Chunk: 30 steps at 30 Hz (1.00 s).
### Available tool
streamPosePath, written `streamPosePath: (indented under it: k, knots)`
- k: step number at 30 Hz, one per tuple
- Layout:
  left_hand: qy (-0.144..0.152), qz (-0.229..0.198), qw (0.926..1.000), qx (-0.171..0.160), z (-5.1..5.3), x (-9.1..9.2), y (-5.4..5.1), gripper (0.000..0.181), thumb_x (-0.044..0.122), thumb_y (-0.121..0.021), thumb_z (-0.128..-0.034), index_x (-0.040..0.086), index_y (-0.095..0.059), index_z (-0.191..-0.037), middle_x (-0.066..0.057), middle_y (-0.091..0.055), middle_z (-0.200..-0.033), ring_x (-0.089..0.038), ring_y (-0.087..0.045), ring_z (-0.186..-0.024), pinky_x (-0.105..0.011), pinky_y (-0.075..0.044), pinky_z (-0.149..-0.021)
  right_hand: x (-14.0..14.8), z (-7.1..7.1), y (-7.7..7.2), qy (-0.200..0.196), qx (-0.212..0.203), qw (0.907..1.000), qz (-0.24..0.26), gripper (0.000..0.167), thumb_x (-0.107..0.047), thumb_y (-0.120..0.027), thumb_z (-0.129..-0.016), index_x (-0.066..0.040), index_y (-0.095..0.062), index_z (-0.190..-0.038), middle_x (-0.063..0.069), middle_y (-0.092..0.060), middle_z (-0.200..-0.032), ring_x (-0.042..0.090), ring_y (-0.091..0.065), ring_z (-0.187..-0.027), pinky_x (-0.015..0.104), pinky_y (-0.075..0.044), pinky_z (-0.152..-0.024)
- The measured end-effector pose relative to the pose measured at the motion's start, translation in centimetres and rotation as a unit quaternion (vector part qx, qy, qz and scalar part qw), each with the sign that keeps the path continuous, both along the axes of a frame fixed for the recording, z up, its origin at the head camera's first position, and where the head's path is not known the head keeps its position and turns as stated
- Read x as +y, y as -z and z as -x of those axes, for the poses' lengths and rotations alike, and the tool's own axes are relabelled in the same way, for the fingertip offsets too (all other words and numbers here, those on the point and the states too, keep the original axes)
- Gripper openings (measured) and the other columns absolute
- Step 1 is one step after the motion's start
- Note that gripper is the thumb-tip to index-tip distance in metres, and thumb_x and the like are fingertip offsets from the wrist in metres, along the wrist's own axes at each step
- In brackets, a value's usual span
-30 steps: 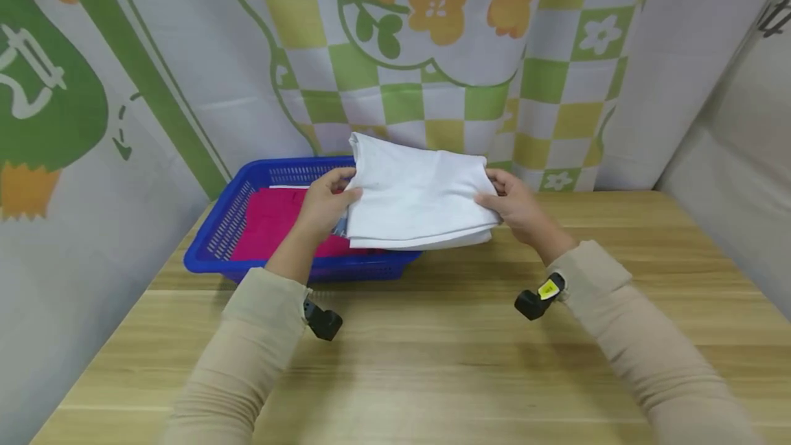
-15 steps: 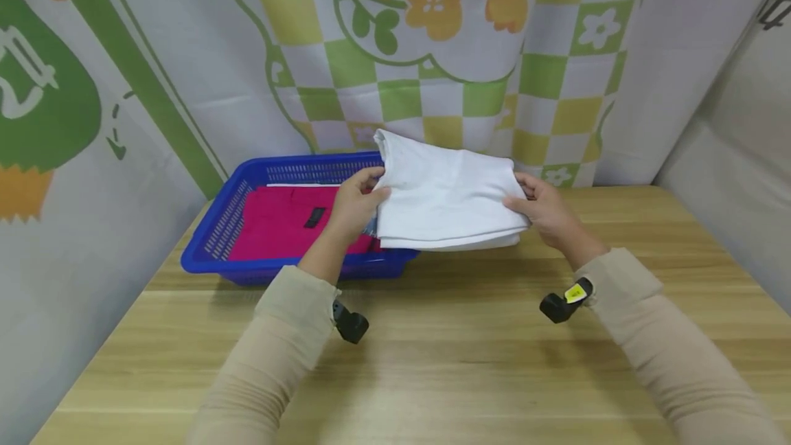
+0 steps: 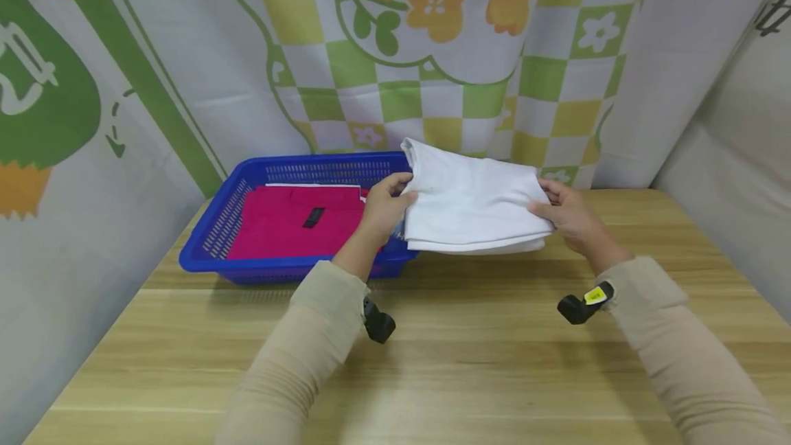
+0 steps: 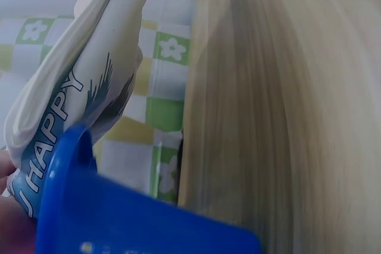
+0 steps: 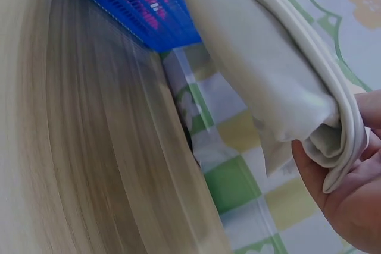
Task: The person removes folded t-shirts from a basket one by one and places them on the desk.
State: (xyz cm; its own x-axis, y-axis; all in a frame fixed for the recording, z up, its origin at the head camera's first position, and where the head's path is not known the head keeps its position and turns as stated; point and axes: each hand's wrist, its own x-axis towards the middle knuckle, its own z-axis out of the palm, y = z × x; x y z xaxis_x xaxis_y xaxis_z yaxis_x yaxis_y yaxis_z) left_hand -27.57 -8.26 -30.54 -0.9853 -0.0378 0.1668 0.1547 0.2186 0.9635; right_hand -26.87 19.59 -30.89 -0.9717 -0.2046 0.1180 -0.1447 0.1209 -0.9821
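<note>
A folded white T-shirt [image 3: 476,198] is held up level above the table, just right of the basket. My left hand [image 3: 384,210] pinches its left edge, thumb on top. At the opposite edge my right hand [image 3: 573,220] pinches it the same way; the right wrist view shows the rolled layers of the T-shirt [image 5: 280,57] between thumb and fingers. On its underside, the left wrist view shows a blue print reading "HAPPY". The blue plastic basket [image 3: 247,265] stands behind my left forearm, with a folded red garment [image 3: 278,225] lying in it.
The wooden table [image 3: 469,362] stretches in front of and to the right of the basket. A patterned curtain [image 3: 445,98] hangs along the table's back edge. White cloth walls [image 3: 735,122] close in the sides.
Both hands have moved right with the white T-shirt, carrying it from over the basket's right part to beside it. More of the red garment and its black label now shows.
</note>
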Motion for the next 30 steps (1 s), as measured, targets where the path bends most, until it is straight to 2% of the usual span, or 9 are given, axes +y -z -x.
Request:
streamPosePath:
  k: [4, 7, 12, 17, 20, 23, 30]
  knots:
    - [0.000, 0.003, 1.0000, -0.004, 0.2, 1.1, 0.2, 0.034, 0.001, -0.055, -0.0809, 0.004, -0.054, -0.115, -0.015, -0.056, -0.095, -0.019, -0.052, -0.078, -0.029, -0.047, -0.067, 1.1, 0.1, 0.4, 0.002, -0.002, 1.0000, 0.008, 0.057, 0.003, -0.054, -0.081, 0.014, -0.022, -0.128, -0.015, -0.053, -0.086, 0.003, -0.053, -0.068, 0.016, -0.046, -0.059]
    - [0.002, 0.011, 0.9999, -0.006, 0.3, 1.8, 0.3, 0.033, 0.002, -0.055, -0.0808, 0.005, -0.054, -0.114, -0.014, -0.056, -0.096, -0.019, -0.052, -0.078, -0.028, -0.047, -0.067, 1.9, 0.2, 0.7, -0.001, -0.007, 0.9997, 0.024, 0.054, 0.003, -0.056, -0.080, 0.011, -0.029, -0.126, -0.014, -0.056, -0.085, 0.004, -0.054, -0.067, 0.016, -0.046, -0.058]
    - [0.009, 0.019, 0.9996, -0.018, 0.4, 3.1, 0.5, 0.034, 0.002, -0.055, -0.0811, 0.004, -0.054, -0.115, -0.013, -0.056, -0.097, -0.020, -0.053, -0.083, -0.027, -0.047, -0.069, 3.2, 0.3, 1.3, -0.009, -0.016, 0.9988, 0.046, 0.034, 0.004, -0.057, -0.079, -0.006, -0.046, -0.111, -0.012, -0.057, -0.084, 0.005, -0.055, -0.067, 0.017, -0.047, -0.058]
    - [-0.007, 0.027, 0.9994, -0.020, 0.6, 4.5, 0.4, 0.034, -0.001, -0.054, -0.0799, 0.002, -0.055, -0.113, -0.014, -0.058, -0.098, -0.023, -0.053, -0.088, -0.026, -0.046, -0.072, 4.3, 0.5, 2.1, -0.027, -0.021, 0.9946, 0.098, 0.031, 0.007, -0.055, -0.079, -0.018, -0.052, -0.096, -0.009, -0.060, -0.084, 0.007, -0.056, -0.066, 0.018, -0.047, -0.057]
    - [-0.022, 0.039, 0.9986, -0.027, 0.5, 5.5, 0.4, 0.033, -0.002, -0.053, -0.0792, 0.003, -0.056, -0.112, -0.014, -0.058, -0.098, -0.022, -0.054, -0.088, -0.026, -0.046, -0.071, 4.9, 0.7, 2.6, -0.038, -0.014, 0.9925, 0.115, 0.032, 0.009, -0.054, -0.079, -0.020, -0.055, -0.094, -0.007, -0.061, -0.084, 0.008, -0.057, -0.066, 0.018, -0.047, -0.056]
    - [-0.034, 0.043, 0.9977, -0.039, 0.5, 6.4, 0.6, 0.033, -0.003, -0.053, -0.0788, 0.003, -0.057, -0.111, -0.012, -0.058, -0.095, -0.021, -0.054, -0.086, -0.024, -0.046, -0.069, 5.4, 0.8, 3.2, -0.036, -0.017, 0.9931, 0.110, 0.033, 0.009, -0.054, -0.079, -0.021, -0.057, -0.093, -0.008, -0.061, -0.084, 0.009, -0.058, -0.065, 0.019, -0.048, -0.056]
    - [-0.057, 0.035, 0.9967, -0.045, 0.3, 8.2, 2.3, 0.032, -0.001, -0.055, -0.0781, 0.006, -0.059, -0.109, -0.010, -0.059, -0.092, -0.020, -0.054, -0.083, -0.023, -0.045, -0.067, 6.6, 0.7, 4.4, -0.023, -0.048, 0.9956, 0.077, 0.030, 0.003, -0.057, -0.079, -0.014, -0.048, -0.102, -0.011, -0.060, -0.086, 0.007, -0.057, -0.070, 0.019, -0.048, -0.059]
